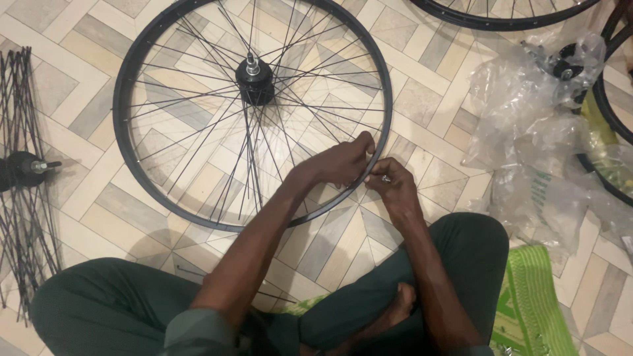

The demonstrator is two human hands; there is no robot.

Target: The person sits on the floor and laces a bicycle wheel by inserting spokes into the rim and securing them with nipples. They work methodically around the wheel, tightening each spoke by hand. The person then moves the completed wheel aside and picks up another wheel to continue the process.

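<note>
wheel: big black metal bicycle wheel rim with thin wire spokes [132,178] lying flat on the patterned tile floor [59,86], black hub with a silver axle [254,82] sitting at its centre

where it is from the hands: hub is up at about 10–11 o'clock from both hands; they're working the rim edge at roughly the wheel's 4 o'clock, right in front of the crossed legs

spoke axis: the spokes near the hands run from the hub down toward 4–5 o'clock, out to the rim

left hand [343,161]: reaches in from inside the rim, fingers curled and pinched at the rim, looks like it's gripping a spoke end there, can't fully tell

right hand [392,188]: outside the rim, touching it, fingers closed around something small and shiny at the rim

nearer: both equally on the spot, almost touching each other

around: loose black spoke bundle on a second hub [23,168] at 9 o'clock, crumpled clear plastic wrap [527,125] at 2 o'clock, green woven mat [534,303] at 5 o'clock
</note>
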